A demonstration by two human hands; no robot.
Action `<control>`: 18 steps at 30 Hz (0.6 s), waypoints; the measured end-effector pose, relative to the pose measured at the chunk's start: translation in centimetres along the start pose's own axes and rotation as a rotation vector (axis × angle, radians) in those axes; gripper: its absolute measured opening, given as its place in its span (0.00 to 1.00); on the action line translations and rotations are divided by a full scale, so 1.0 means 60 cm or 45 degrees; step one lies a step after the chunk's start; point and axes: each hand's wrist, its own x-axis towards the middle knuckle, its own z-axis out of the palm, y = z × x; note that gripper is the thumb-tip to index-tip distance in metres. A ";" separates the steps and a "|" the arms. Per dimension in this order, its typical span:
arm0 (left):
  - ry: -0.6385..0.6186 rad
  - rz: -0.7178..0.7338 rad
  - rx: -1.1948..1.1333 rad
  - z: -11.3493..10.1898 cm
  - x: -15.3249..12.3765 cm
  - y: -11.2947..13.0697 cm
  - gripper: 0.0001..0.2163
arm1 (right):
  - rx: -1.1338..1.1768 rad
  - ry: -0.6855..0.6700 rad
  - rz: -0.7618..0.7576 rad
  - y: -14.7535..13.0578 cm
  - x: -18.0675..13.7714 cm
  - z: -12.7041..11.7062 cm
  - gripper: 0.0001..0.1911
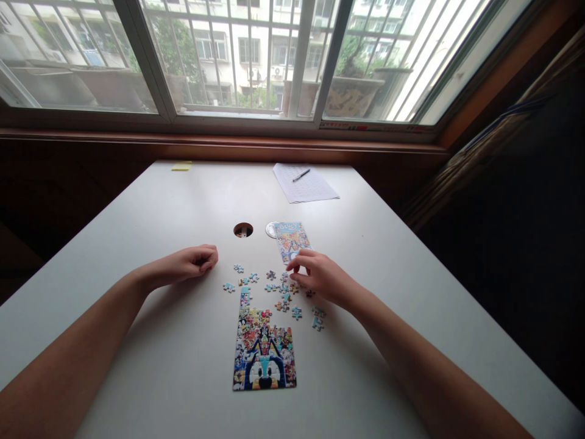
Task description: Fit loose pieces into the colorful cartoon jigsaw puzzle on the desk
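The right grip (pixel 322 277) was poised over loose pieces (pixel 286 297), thumb and forefinger close together; whether they pinched a piece could not be told. The left grip (pixel 194 262), well to its left, rested on the tabletop (pixel 183 353) with the fingers curled in and nothing seen in them.

Most loose pieces lay just left of the right grip and a little nearer the person, many of them sky-blue. The puzzle (pixel 265 360) lay flat, nearer the person than both grips and between them. Its lower part, with the big dog face, looked joined across; the left side climbed higher in a ragged step, leaving the upper right to fill. It seemed over half done.

Just beyond the right grip was the picture card (pixel 290 235), overlapping a disc (pixel 270 230). Left of that was a hole (pixel 243 230); farther off, paper (pixel 315 188) carried a pen (pixel 301 175).
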 end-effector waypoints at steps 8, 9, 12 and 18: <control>-0.006 -0.011 -0.012 -0.001 -0.001 0.003 0.05 | -0.122 -0.033 -0.118 0.015 0.004 0.016 0.08; -0.006 -0.013 -0.010 -0.001 -0.001 0.004 0.05 | -0.136 -0.029 -0.110 0.016 0.005 0.017 0.07; -0.004 -0.021 -0.005 -0.001 -0.001 0.005 0.05 | -0.172 -0.024 -0.086 0.014 0.005 0.017 0.05; -0.005 -0.017 -0.011 -0.001 -0.001 0.003 0.05 | -0.198 -0.009 -0.072 0.004 0.003 0.012 0.03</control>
